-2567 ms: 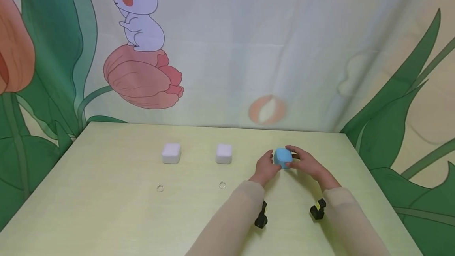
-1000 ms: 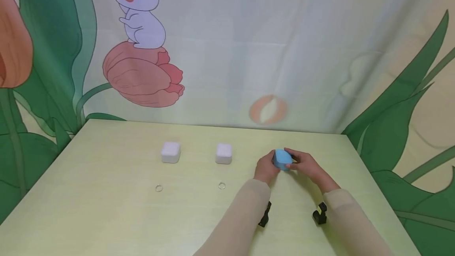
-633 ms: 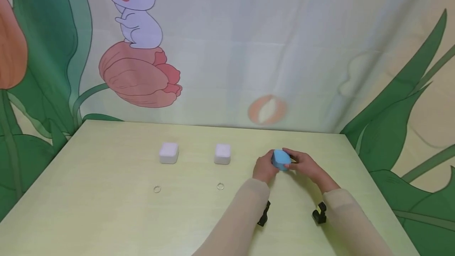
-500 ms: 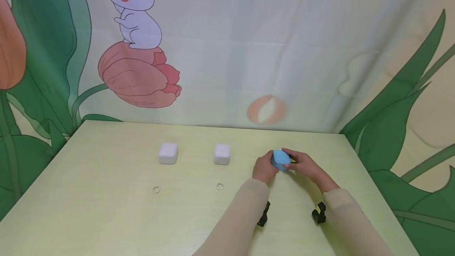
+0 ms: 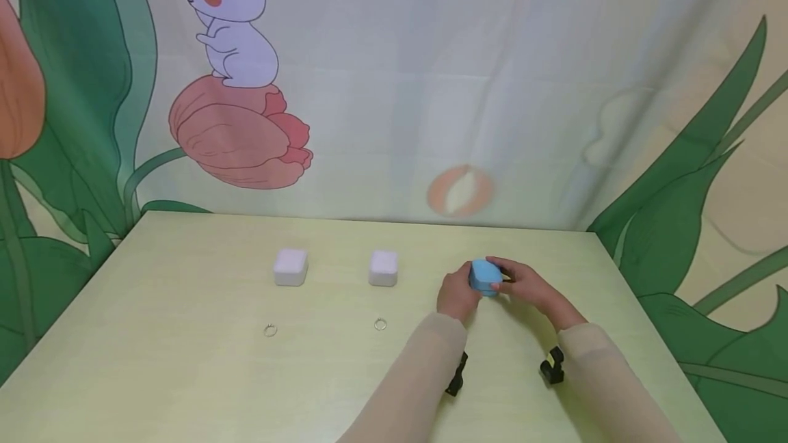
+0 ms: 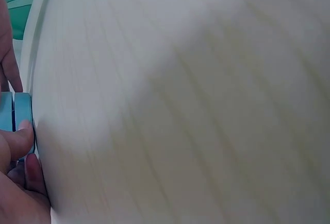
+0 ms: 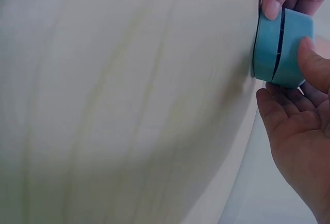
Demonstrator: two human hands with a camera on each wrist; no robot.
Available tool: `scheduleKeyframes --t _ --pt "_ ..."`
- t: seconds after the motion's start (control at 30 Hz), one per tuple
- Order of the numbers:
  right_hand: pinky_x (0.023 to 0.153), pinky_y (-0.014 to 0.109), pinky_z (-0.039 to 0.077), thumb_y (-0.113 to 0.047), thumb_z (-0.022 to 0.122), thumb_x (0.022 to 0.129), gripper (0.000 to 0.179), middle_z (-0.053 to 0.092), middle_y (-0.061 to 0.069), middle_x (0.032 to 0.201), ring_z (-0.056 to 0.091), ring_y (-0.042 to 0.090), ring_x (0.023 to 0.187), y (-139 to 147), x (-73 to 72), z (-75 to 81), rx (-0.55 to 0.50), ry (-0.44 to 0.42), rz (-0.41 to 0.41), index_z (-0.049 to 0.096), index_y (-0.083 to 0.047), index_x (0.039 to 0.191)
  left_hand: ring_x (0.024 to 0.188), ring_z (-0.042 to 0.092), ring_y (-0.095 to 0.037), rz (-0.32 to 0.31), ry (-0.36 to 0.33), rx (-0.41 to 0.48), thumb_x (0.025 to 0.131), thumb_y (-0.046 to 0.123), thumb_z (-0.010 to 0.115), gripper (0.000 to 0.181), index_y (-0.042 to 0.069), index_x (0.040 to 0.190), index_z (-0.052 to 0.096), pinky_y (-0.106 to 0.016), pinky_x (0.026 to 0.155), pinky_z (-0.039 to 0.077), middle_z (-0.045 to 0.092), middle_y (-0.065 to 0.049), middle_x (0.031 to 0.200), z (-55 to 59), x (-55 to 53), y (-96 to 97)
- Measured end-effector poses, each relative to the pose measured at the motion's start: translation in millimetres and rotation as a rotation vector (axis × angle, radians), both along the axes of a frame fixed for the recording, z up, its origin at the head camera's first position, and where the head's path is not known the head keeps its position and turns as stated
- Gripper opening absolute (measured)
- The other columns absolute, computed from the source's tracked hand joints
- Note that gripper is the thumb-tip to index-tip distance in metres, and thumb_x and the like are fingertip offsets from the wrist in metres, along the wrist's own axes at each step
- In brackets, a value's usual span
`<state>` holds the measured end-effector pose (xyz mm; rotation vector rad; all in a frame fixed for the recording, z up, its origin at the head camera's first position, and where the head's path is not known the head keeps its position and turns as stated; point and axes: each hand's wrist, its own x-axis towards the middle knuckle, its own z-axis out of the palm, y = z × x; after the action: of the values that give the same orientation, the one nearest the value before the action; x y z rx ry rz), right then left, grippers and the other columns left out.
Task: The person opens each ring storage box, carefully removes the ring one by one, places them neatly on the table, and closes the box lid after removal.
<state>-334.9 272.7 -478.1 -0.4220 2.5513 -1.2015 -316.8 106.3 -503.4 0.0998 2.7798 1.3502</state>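
Both hands are at a small blue ring box [image 5: 485, 275] at the right of the table. A dark slit runs between its lid [image 7: 294, 41] and base [image 7: 267, 51] in the right wrist view, wider toward one end. The left hand [image 5: 457, 294] pinches the base, its thumb low on the side close to the tabletop. The right hand [image 5: 531, 284] grips the lid, with the thumb [image 7: 313, 67] on one face and the fingers curled at another side. The box's inside is hidden.
Two pale lilac boxes [image 5: 291, 267] [image 5: 384, 269] stand left of the hands. In front of each lies a thin ring, one ring [image 5: 270, 336] at the left and another ring [image 5: 380, 330] nearer the middle. A printed curtain [image 5: 369, 87] hangs behind the table's back edge.
Earlier the left hand's fingers were spread beside the blue ring box; now they are closed in on it. The lid has tilted and a seam line shows. The view has shifted slightly.
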Motion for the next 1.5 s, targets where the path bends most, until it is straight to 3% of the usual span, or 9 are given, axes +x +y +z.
scheduleKeyframes --t 0.23,0.9,1.5 --pt "0.120 0.067 0.030 -0.008 0.060 0.101 0.061 0.030 0.037 0.160 0.026 0.057 0.150 0.5 -0.1 -0.1 0.010 0.010 -0.005 0.035 0.007 0.155 0.123 0.065 -0.035 0.006 0.044 -0.022 0.088 0.009 0.077 0.058 0.007 0.143 0.058 -0.045 0.107 0.053 0.070 -0.016 0.132 -2.3 -0.2 0.6" --pt "0.123 0.068 0.025 -0.013 0.054 0.105 0.060 0.025 0.036 0.163 0.021 0.055 0.153 -4.1 1.2 5.8 0.046 -0.043 -0.008 0.031 0.005 0.157 0.125 0.065 -0.034 0.000 0.011 -0.017 0.090 0.008 0.075 0.060 0.007 0.146 0.055 -0.045 0.108 0.053 0.069 -0.017 0.134 -5.7 -1.7 0.0" --pt "0.122 0.069 0.025 -0.018 0.051 0.106 0.059 0.024 0.036 0.163 0.022 0.057 0.152 -1.3 -3.0 4.3 0.056 -0.048 -0.003 0.031 0.005 0.157 0.123 0.065 -0.035 0.001 0.031 -0.026 0.090 0.009 0.074 0.060 0.005 0.146 0.054 -0.046 0.106 0.053 0.069 -0.018 0.133 -4.6 0.1 -0.3"
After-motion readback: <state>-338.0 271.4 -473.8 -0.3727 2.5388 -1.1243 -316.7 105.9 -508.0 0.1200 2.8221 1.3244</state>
